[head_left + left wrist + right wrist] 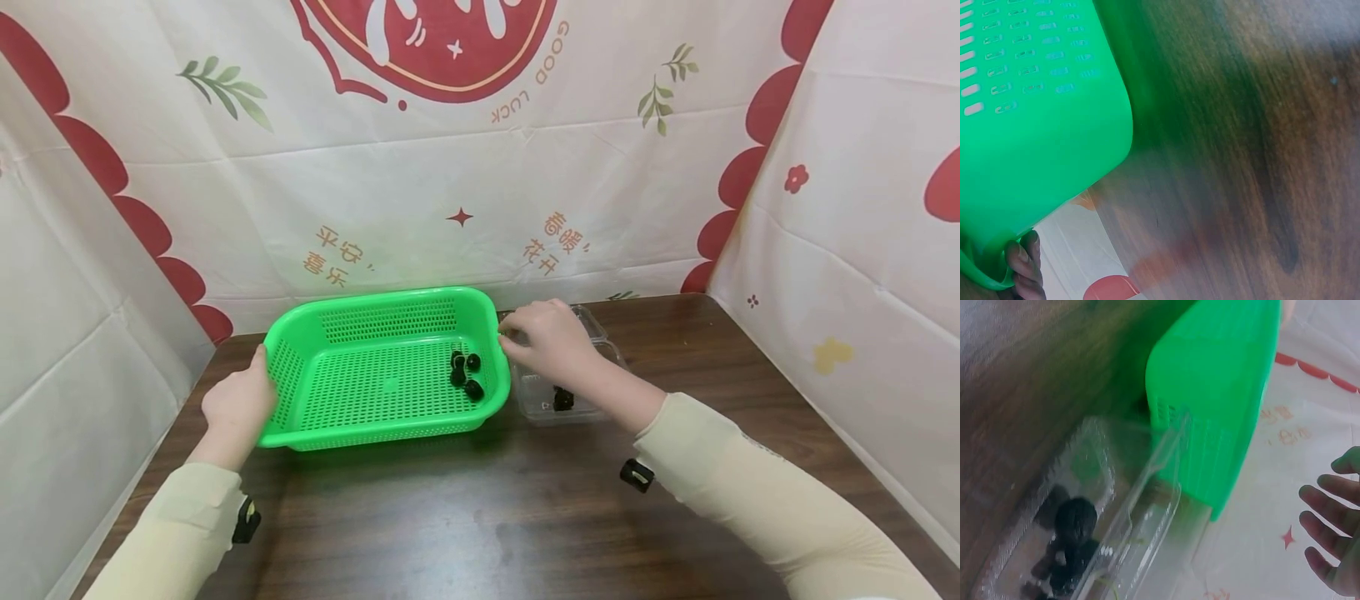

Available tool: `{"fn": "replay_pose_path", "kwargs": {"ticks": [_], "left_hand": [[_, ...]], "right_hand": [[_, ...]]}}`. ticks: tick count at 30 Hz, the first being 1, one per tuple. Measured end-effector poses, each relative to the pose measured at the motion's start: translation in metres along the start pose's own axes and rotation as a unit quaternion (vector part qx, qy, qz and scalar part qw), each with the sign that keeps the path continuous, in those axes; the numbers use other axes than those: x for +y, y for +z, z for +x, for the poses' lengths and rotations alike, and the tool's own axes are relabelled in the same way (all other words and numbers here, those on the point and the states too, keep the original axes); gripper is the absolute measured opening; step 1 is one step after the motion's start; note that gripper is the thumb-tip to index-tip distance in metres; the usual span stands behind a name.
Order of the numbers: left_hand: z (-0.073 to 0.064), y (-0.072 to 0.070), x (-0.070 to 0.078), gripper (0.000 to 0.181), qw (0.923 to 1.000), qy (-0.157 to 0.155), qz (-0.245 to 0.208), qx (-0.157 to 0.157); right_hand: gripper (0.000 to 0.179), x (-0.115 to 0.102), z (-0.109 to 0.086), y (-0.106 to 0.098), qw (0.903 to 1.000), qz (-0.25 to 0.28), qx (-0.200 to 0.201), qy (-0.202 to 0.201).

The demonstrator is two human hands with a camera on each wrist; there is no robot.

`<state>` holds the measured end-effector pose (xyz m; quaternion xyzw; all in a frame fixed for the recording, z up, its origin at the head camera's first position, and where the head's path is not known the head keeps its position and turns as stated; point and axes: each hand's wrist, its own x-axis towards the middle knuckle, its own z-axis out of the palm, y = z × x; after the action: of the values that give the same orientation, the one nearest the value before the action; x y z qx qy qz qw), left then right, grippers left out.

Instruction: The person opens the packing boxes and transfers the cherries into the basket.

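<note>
My left hand (pixel 240 404) grips the left rim of a green perforated plastic basket (pixel 352 379), its fingertips (pixel 1030 256) curled around the rim in the left wrist view. Several dark, round, grape-like fruits (pixel 474 390) lie at the basket's right end. Just beyond that end, my right hand (pixel 555 337) hovers above a clear plastic box (pixel 534 407). Its fingers (pixel 1329 509) are spread and slightly bent in the right wrist view, with nothing held and apart from the basket. Dark round fruits (pixel 1075 519) with thin green stems sit inside the box.
Basket and box stand side by side on a dark wooden table (pixel 450 517), towards its back edge. A printed white cloth (pixel 420 200) hangs right behind them and along both sides. Black straps with small devices (pixel 637 475) hang at the wrists.
</note>
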<state>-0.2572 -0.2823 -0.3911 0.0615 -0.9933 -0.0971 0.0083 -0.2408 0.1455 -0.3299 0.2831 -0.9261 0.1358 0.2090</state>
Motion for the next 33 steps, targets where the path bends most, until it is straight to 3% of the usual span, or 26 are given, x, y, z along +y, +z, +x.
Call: {"fn": "replay_pose_path", "kwargs": {"ticks": [12,20,33], "left_hand": [[0.0,0.0,0.001,0.065,1.0,0.0,0.004,0.001],[0.001,0.0,0.0,0.066,1.0,-0.002,0.002,-0.002],[0.003,0.002,-0.002,0.065,1.0,0.001,0.005,0.005]], "right_hand": [[0.015,0.032,-0.015,-0.004,0.9954,0.045,-0.043,0.073],[0.017,0.04,-0.021,0.004,0.9897,0.017,-0.084,0.115],[0.022,0.054,-0.025,0.019,0.9704,0.015,-0.154,0.186]]}}
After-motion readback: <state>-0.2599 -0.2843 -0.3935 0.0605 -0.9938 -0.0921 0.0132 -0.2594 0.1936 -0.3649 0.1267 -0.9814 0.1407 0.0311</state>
